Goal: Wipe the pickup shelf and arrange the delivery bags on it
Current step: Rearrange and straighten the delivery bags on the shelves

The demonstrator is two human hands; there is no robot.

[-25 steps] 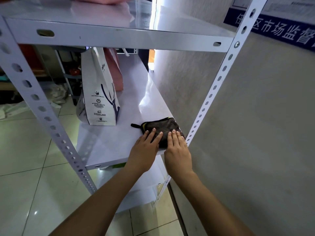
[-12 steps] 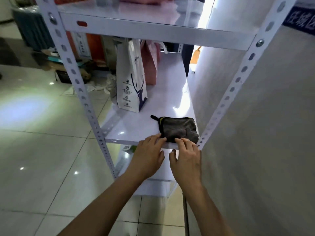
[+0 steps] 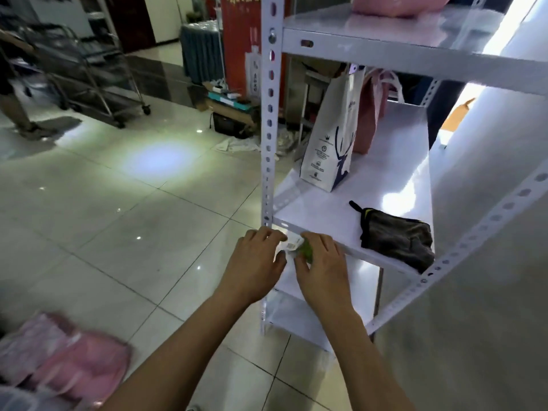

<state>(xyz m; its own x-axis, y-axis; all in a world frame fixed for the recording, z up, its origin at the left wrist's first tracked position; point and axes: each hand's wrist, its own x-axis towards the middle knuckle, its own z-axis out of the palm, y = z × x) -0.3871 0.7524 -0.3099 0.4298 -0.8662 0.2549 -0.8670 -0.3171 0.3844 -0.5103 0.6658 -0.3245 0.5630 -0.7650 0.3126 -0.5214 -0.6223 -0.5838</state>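
A white metal shelf (image 3: 323, 221) stands against the wall. On its middle board a dark folded cloth (image 3: 397, 237) lies at the front right. A white bag with a blue deer print (image 3: 332, 137) stands further back, with a pink bag (image 3: 369, 114) behind it. Below the board's front left corner, my left hand (image 3: 255, 265) and my right hand (image 3: 323, 265) both pinch a white and green bag (image 3: 296, 246) that sits on the lower level; most of it is hidden.
Pink bags (image 3: 59, 357) lie blurred on the tiled floor at the lower left. Another pink bag (image 3: 397, 4) rests on the top board. A steel trolley (image 3: 89, 72), boxes and a person's leg (image 3: 14, 108) are further off. A wall runs along the right.
Both hands left the cloth, dropped below the board's front edge and took hold of the white and green bag. The view swung left and pulled back.
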